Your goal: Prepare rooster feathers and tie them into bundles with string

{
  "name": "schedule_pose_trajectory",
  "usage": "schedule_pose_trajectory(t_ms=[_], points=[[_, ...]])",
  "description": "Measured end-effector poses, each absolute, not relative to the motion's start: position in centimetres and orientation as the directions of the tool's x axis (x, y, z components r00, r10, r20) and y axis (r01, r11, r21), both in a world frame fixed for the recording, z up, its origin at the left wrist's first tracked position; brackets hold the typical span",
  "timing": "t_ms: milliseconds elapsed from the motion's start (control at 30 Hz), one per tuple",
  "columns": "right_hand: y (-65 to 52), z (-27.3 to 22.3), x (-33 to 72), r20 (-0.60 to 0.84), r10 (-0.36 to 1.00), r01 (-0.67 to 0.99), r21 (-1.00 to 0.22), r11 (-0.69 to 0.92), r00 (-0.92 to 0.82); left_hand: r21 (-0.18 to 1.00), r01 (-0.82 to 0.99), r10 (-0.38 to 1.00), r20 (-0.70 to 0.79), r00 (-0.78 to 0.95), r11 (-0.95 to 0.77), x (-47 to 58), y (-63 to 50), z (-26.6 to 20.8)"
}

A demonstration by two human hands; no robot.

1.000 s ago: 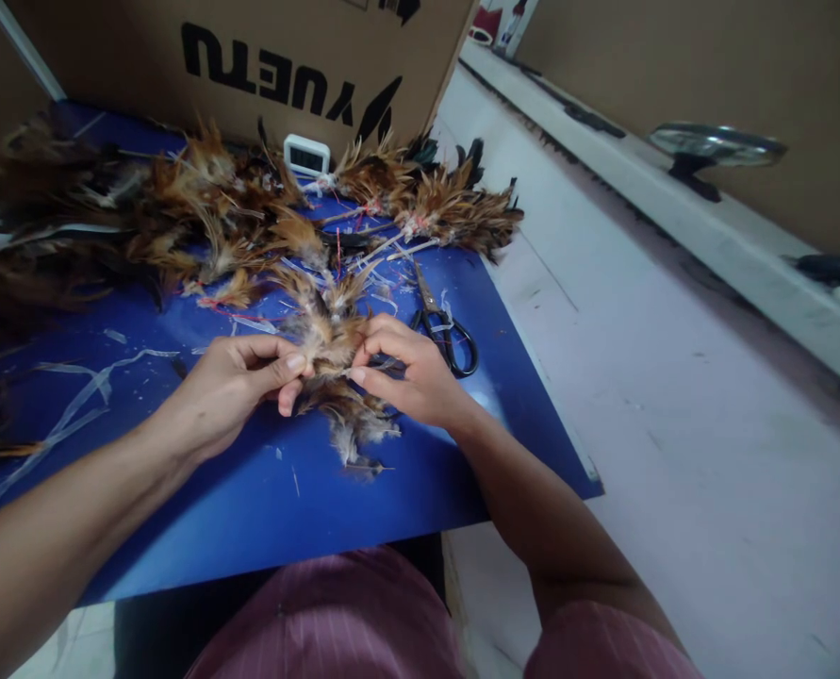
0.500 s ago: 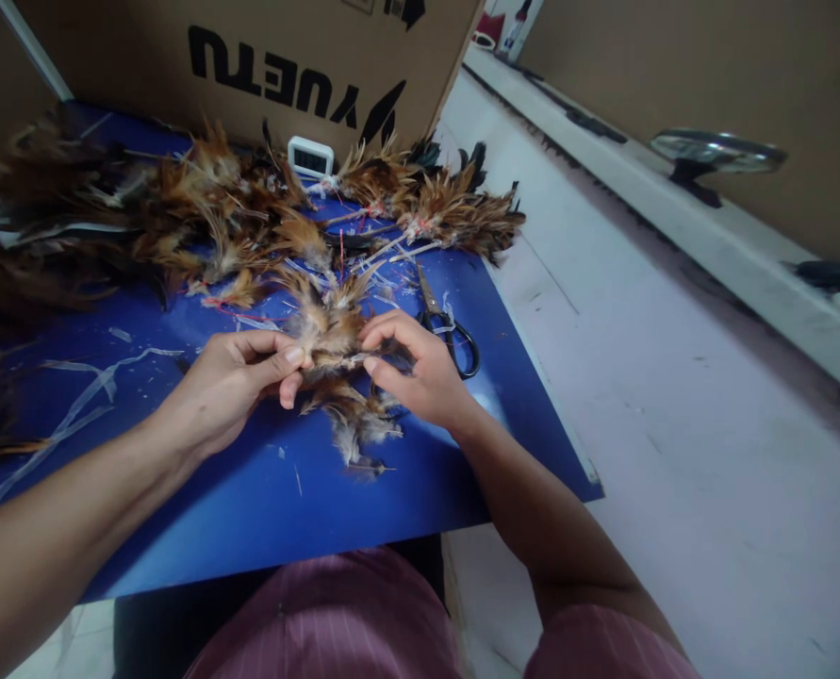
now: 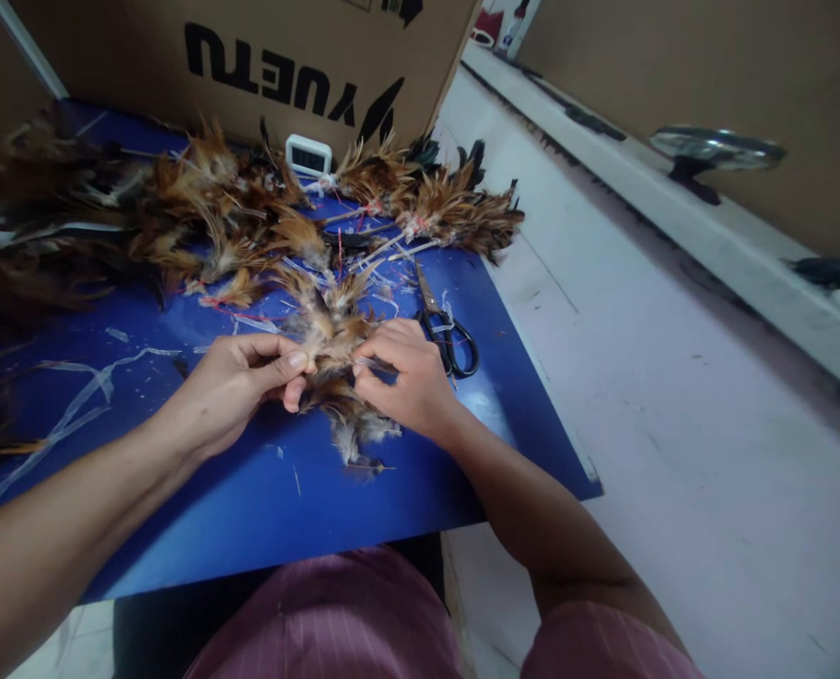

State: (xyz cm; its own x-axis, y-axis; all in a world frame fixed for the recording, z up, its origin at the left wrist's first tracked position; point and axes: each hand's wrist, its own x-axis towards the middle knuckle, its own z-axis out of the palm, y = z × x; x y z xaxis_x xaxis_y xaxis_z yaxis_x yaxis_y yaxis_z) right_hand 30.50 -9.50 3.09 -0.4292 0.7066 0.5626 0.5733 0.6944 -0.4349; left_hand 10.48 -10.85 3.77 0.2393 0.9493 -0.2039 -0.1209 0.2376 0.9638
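Observation:
My left hand [image 3: 239, 385] is closed, thumb and forefinger pinching the left side of a small bunch of brown and cream feathers [image 3: 331, 341]. At the bunch's right end, my right hand [image 3: 411, 377] also pinches, its thumb and forefinger together on the feathers; the exact tips are partly hidden. Several loose brown and grey feathers [image 3: 355, 436] lie on the blue table board just below both hands. Black-handled scissors [image 3: 463, 351] rest to the right of my right hand, blades pointing away, with a clear plastic strip across them.
Piles of brown feathers [image 3: 207, 207] spread across the back and left. Tied feather bundles on sticks [image 3: 448, 212] lie at the back right. A small white digital timer [image 3: 308, 156] stands before a cardboard box [image 3: 143, 57]. Plastic strips [image 3: 80, 424] and red threads litter the blue board [image 3: 250, 519].
My right hand has shifted slightly left, and its fingers have closed from a loose curl into a pinch on the bunch. My left hand keeps its hold almost unmoved.

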Motion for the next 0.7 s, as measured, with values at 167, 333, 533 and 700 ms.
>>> schedule_pose_trajectory(t_ms=[167,333,533,700], points=[[-9.33,3.09,30.78,0.474,0.763,0.51,-0.567,0.646,-0.44,0.971,-0.077,0.937,-0.195,0.29,0.226,10.23,-10.79,3.36],[-9.44,3.41,30.79,0.356,0.861,0.474,-0.725,0.499,-0.362,0.978,-0.036,0.929,-0.183,0.322,0.205,10.15,-10.84,3.05],[-9.64,3.73,30.73,0.224,0.922,0.375,-0.863,0.338,-0.315,0.964,-0.059,0.93,-0.233,0.283,0.26,10.21,-10.84,3.42],[-9.11,3.65,31.22,0.153,0.962,0.318,-0.922,0.221,-0.226,0.961,-0.08,0.94,-0.238,0.246,0.265,10.04,-10.66,3.6]])
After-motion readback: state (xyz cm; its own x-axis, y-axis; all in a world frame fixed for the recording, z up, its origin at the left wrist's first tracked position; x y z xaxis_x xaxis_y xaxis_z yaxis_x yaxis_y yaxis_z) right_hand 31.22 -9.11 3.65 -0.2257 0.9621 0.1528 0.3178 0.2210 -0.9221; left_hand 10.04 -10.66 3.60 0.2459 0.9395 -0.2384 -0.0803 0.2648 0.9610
